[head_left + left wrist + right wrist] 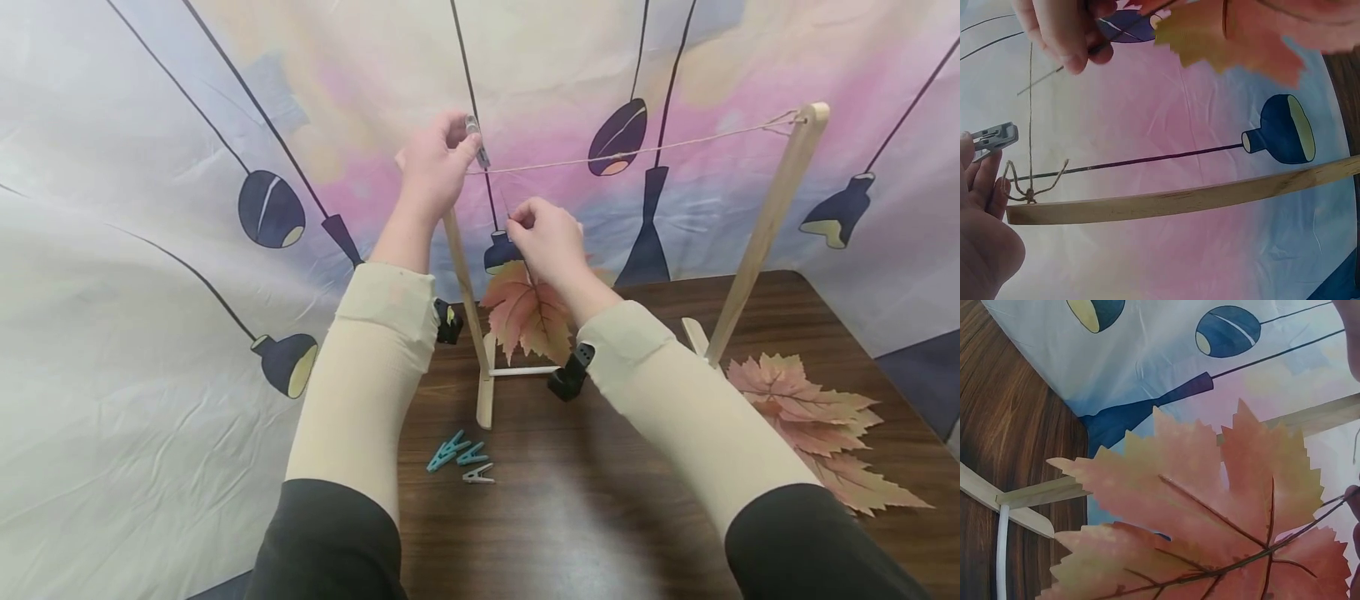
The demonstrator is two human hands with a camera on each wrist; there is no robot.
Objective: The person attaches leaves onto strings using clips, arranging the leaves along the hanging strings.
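My left hand (435,162) holds a grey clothespin (477,143) just above a thin string (562,167) near the string's left end. In the left wrist view the clothespin (999,139) lies between thumb and fingers, close to the knotted twine (1030,195) on the wooden post. Lower and to the right, my right hand (553,240) pinches the stem of an orange-pink artificial maple leaf (525,312). The leaf hangs below that hand, and the stem's thin tip points up toward the string. In the right wrist view the leaf (1197,550) fills much of the picture.
A wooden frame, with a right post (768,229) and a left post (467,292), carries the string above a brown table (555,500). Teal clothespins (447,451) and a whitish one (478,474) lie at front left. More maple leaves (810,408) lie at right. A printed cloth hangs behind.
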